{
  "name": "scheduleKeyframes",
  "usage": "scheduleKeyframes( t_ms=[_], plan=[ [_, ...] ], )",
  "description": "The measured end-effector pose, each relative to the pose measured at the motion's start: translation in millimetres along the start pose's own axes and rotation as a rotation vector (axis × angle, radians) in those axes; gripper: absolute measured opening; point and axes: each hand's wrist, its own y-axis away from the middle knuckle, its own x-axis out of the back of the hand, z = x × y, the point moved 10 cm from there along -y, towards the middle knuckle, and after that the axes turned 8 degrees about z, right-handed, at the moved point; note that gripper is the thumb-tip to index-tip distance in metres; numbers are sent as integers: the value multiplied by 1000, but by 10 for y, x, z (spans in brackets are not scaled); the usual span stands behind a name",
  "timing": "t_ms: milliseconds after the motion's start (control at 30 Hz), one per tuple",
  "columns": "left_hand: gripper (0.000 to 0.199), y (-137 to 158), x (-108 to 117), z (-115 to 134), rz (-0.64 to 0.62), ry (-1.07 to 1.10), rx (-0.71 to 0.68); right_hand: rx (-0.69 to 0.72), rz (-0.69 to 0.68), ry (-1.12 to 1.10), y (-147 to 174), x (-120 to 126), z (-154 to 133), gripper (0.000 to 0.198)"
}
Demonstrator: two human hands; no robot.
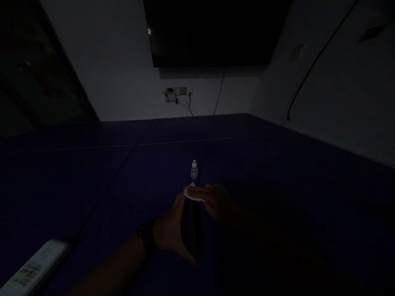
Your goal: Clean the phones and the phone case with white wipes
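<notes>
The scene is very dark. My left hand [171,228], with a dark watch [147,236] on its wrist, is closed around a slim dark flat object [191,224] seen nearly edge-on. Its thumb is at the near end and its fingers at the far end; the object's kind is too dark to make out. My right hand [214,201] presses a folded white wipe [194,195] against the far end of that object, close to the left fingertips. Just beyond both hands, a small clear dropper bottle [194,170] with a white cap stands upright on the dark blue surface [148,176].
A white box-like item [37,267] with printing lies at the lower left. Thin seams cross the surface. On the far wall are a large black screen [216,33], sockets with cables [182,91] and a small plant [167,92]. A dark cable [317,61] runs down the right wall.
</notes>
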Motion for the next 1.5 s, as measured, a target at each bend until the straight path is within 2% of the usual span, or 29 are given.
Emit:
scheduleKeyframes(
  t_ms=[333,533,667,833,933,1133,1200,1300,1367,1500],
  plan=[
    [165,-24,19,67,19,4,-39,0,23,1,-16,2,-26,68],
    [173,36,-13,-73,3,-12,2,9,-52,52,21,-53,-14,62],
    [179,54,-19,-107,-6,-20,36,91,-178,119,88,-114,-200,60],
    [181,34,-5,-51,-13,-76,24,157,-297,92,225,-180,-469,51],
    [178,38,-10,-77,-15,-102,11,181,-328,43,344,-197,-584,43],
    [180,41,-48,-179,-15,-62,16,275,-348,-63,553,-192,-751,45],
    [180,36,-46,-156,-9,-65,3,248,-316,-37,507,-178,-669,45],
    [181,24,-33,-123,-7,-51,16,118,-250,41,326,-156,-391,55],
    [177,7,-13,-82,-3,-31,15,40,-219,68,196,-146,-212,64],
    [168,-42,10,34,-6,-9,-25,-49,-181,90,16,-123,9,67]
  ],
)
